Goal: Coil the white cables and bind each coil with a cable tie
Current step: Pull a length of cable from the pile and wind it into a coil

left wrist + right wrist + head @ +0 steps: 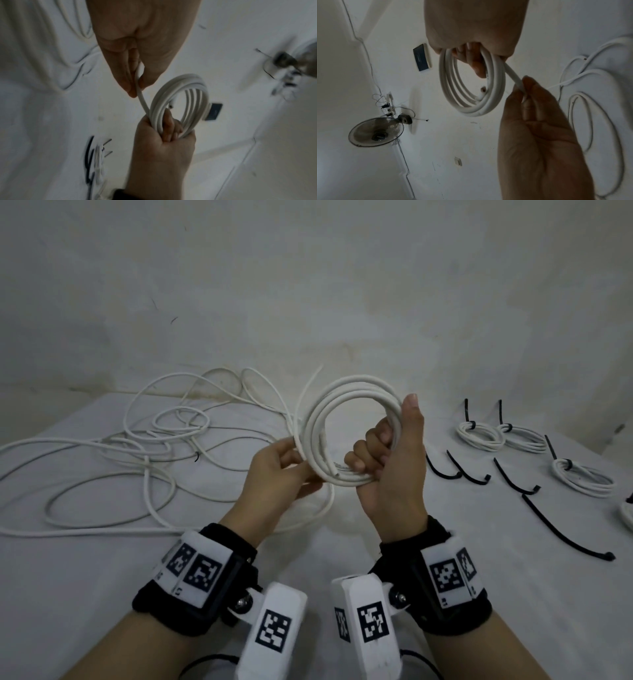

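A white cable coil of several turns stands upright above the table. My right hand grips its right side, fingers curled through the ring and thumb up along it; the right wrist view shows the same coil. My left hand pinches the free strand of this cable where it leaves the coil's left side. That strand runs down to the loose white cables tangled on the left of the table. Several black cable ties lie loose on the right.
Three bound coils, each with a black tie, lie at the right rear of the white-covered table. Another white coil is cut off at the right edge. A wall rises behind the table.
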A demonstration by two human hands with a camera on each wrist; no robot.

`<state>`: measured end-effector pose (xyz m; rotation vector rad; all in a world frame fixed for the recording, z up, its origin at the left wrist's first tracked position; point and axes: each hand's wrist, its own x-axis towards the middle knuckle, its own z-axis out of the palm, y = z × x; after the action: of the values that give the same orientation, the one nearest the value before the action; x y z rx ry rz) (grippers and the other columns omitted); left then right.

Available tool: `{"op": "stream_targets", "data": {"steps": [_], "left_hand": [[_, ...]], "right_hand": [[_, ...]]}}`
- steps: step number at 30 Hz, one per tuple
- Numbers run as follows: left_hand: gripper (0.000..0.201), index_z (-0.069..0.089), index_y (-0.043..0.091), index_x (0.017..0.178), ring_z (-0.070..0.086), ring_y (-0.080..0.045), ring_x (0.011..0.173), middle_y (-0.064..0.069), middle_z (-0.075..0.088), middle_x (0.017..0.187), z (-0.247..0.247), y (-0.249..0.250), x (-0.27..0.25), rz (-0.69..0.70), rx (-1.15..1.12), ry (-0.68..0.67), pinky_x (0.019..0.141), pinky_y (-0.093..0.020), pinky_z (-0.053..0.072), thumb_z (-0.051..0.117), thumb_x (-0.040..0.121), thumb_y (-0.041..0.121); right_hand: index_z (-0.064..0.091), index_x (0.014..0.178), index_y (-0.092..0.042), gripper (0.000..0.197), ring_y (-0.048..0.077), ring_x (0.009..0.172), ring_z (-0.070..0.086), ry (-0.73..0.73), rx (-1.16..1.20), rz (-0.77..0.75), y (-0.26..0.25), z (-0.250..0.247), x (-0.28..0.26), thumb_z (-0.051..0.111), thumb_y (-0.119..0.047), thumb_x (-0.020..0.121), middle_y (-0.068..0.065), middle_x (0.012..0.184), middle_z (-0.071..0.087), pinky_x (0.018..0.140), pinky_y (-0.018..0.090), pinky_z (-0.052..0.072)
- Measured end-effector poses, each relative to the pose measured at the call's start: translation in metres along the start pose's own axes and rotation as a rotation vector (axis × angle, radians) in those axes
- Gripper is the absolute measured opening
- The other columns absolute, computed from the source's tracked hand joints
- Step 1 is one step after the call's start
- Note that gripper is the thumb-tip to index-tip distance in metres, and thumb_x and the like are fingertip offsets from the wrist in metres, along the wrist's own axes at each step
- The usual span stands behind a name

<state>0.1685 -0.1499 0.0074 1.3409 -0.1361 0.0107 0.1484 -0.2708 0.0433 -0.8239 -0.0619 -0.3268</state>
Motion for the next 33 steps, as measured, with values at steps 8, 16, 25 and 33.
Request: {"op": "stream_targets", "data": {"steps": [8, 16, 25, 33], "left_hand": [[0.027, 0.064, 0.028, 0.107, 0.064, -0.011, 0.07, 0.007, 0.064, 0.068, -0.002, 0.007, -0.004, 0.476, 0.176, 0.077, 0.067, -0.026, 0.056, 0.05, 0.096, 0.007], [0.03, 0.063, 0.03, 0.114, 0.059, -0.013, 0.071, -0.005, 0.056, 0.086, -0.002, 0.012, -0.011, 0.691, 0.215, 0.017, 0.068, -0.031, 0.056, 0.05, 0.091, 0.014], [0.031, 0.059, 0.022, 0.124, 0.068, -0.012, 0.078, -0.011, 0.059, 0.102, -0.007, 0.018, -0.004, 0.401, 0.064, -0.1, 0.067, -0.024, 0.053, 0.042, 0.1, 0.012], [0.044, 0.058, 0.029, 0.115, 0.061, -0.014, 0.057, 0.006, 0.06, 0.078, -0.006, 0.023, -0.007, 0.345, 0.184, -0.197, 0.053, -0.026, 0.051, 0.032, 0.091, 0.055]], "right_hand": [[0.032, 0.057, -0.018, 0.054, 0.009, 0.034, 0.018, 0.158, 0.1, 0.08, 0.004, -0.006, 0.008, 0.046, -0.056, 0.092, -0.005, 0.043, 0.018, 0.036, 0.019, 0.027], [0.033, 0.057, -0.017, 0.056, 0.008, 0.032, 0.019, 0.129, 0.189, 0.156, 0.003, -0.008, 0.008, 0.045, -0.059, 0.091, -0.006, 0.042, 0.019, 0.035, 0.016, 0.029], [0.029, 0.056, -0.018, 0.055, 0.007, 0.032, 0.017, 0.021, 0.032, 0.224, 0.01, -0.004, 0.005, 0.045, -0.056, 0.093, -0.006, 0.042, 0.016, 0.034, 0.018, 0.025], [0.031, 0.057, -0.016, 0.054, 0.01, 0.035, 0.022, 0.085, -0.159, 0.135, 0.02, 0.0, 0.0, 0.044, -0.053, 0.095, -0.005, 0.043, 0.02, 0.037, 0.02, 0.028]]}}
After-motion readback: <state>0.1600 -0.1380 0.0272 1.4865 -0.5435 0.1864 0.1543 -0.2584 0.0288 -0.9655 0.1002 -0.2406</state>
